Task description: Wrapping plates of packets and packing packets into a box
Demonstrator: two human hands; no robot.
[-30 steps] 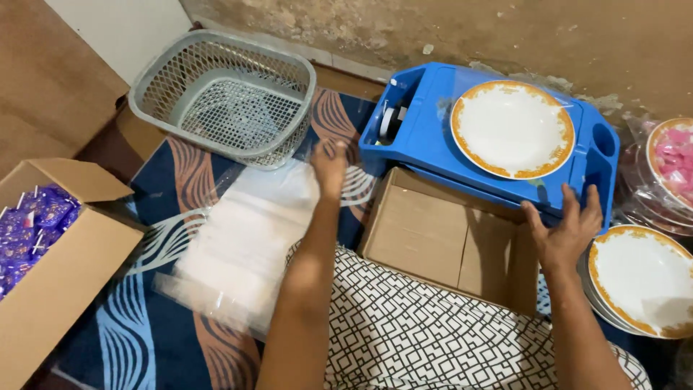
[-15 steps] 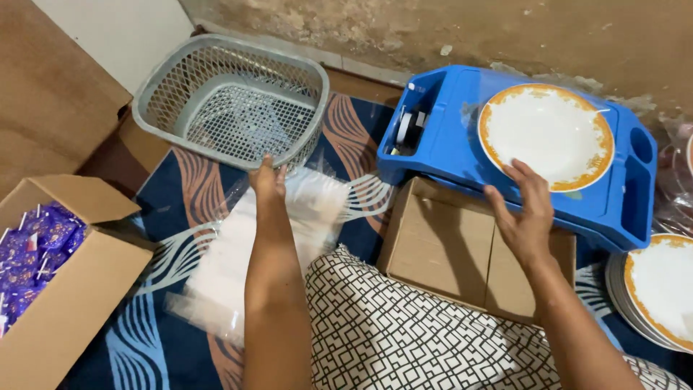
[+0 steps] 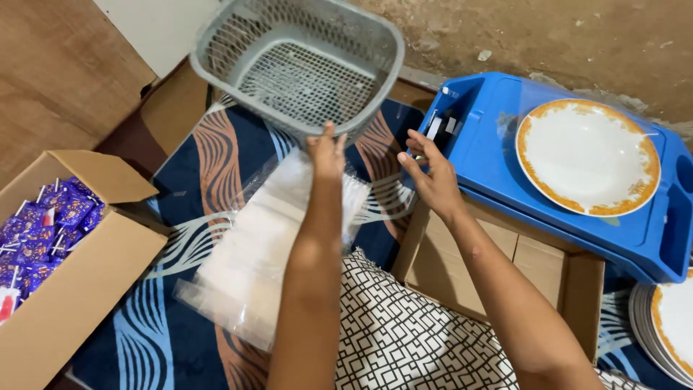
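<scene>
My left hand (image 3: pixel 326 150) grips the near rim of a grey plastic mesh basket (image 3: pixel 303 65), which is tilted and raised off the rug. My right hand (image 3: pixel 430 173) hovers with its fingers apart, holding nothing, between the basket and the left end of a blue plastic tray (image 3: pixel 491 162). On the tray lies a white plate with an orange rim (image 3: pixel 588 155). A stack of clear plastic bags (image 3: pixel 263 249) lies on the rug under my left forearm.
The blue tray rests on a closed cardboard box (image 3: pixel 505 271). An open cardboard box (image 3: pixel 79 289) at the left holds several purple packets (image 3: pixel 43 231). More orange-rimmed plates (image 3: pixel 668 325) are stacked at the lower right. A blue patterned rug (image 3: pixel 180 209) covers the floor.
My left hand went from the plastic bags forward to the basket, took its rim and lifted it nearer. My right hand left the blue tray's edge and moved left.
</scene>
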